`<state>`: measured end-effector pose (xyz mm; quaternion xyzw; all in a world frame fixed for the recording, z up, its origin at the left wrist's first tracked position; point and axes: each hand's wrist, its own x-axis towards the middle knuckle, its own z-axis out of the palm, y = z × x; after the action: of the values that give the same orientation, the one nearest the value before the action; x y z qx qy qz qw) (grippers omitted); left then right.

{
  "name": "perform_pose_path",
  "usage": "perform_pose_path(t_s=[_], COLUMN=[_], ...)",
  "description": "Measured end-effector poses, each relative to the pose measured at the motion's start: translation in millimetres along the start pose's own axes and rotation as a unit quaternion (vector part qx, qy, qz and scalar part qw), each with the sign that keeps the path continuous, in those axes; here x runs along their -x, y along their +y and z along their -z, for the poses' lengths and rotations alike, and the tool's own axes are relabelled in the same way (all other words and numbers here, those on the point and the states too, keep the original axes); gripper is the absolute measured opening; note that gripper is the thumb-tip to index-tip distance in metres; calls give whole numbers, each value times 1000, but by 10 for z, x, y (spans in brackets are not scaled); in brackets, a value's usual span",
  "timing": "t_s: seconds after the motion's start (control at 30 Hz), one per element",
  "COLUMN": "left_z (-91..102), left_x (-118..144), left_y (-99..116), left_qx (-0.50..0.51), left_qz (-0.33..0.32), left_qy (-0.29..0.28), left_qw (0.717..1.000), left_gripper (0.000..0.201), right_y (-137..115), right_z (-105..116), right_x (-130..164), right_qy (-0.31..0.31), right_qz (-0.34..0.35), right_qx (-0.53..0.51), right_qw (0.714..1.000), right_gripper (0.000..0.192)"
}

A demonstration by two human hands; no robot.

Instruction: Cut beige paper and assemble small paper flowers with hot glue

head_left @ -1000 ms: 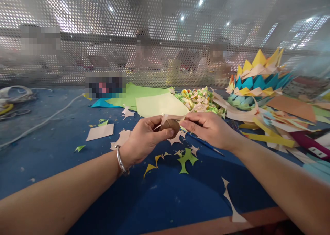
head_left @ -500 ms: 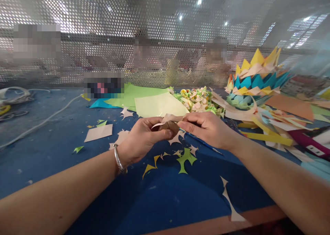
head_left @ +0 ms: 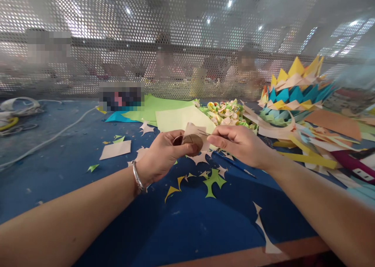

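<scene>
My left hand (head_left: 162,154), wearing a silver bracelet, is closed around a brown round disc (head_left: 193,143), its thumb lying over the lower edge. Behind the disc, a pale pink paper piece (head_left: 191,129) stands up from the same grip. On the other side my right hand (head_left: 238,145) pinches a thin, dark, pointed tool (head_left: 202,132); its tip reaches across the paper, and its exact kind is too small to tell. Beneath the hands lie pink cut-out scraps (head_left: 202,157), a green scrap (head_left: 213,181) and a blue pen (head_left: 237,165).
Green sheets (head_left: 166,105) and a pale yellow sheet (head_left: 172,119) lie behind the hands. A heap of small folded papers (head_left: 227,112) and a layered paper model (head_left: 295,93) stand to the right, near paper strips (head_left: 307,159). A perforated screen (head_left: 187,24) rises behind the table.
The disc now faces me more fully, and the pink paper stands higher behind it. The thin tool's tip has come into sight at my right fingers. The view has shifted slightly.
</scene>
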<state>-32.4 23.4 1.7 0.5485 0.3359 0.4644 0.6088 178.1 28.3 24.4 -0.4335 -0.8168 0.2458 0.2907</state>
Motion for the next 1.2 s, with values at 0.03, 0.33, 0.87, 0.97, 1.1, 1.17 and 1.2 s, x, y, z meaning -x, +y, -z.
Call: perform_pose_path(t_s=[0.03, 0.33, 0.87, 0.97, 1.1, 1.17, 1.2], left_z=[-4, -65, -89, -91, -93, -93, -94], left_x=[1, 44, 74, 67, 61, 62, 64], left_y=[-3, 11, 22, 10, 3, 1, 1], left_qx=[-5, 49, 79, 77, 85, 91, 91], left_qz=[4, 23, -33, -50, -57, -58, -58], left_qy=[-3, -23, 82, 97, 96, 91, 86], left_qw=[1000, 998, 993, 991, 990, 990, 990], left_gripper=[15, 13, 15, 13, 12, 12, 11], right_y=[6, -31, -50, -43, -45, -46, -43], right_z=[-20, -189, -135, -133, -125, -120, -119], right_x=[-1, 10, 39, 37, 28, 24, 23], right_qy=[-2, -3, 8, -4, -27, -34, -37], right_qz=[-10, -5, 2, -8, -11, -12, -13], right_qx=[-19, -153, -167, -163, -163, -159, -160], right_qw=[1000, 988, 986, 987, 986, 987, 986], right_gripper=[39, 28, 41, 40, 38, 38, 38])
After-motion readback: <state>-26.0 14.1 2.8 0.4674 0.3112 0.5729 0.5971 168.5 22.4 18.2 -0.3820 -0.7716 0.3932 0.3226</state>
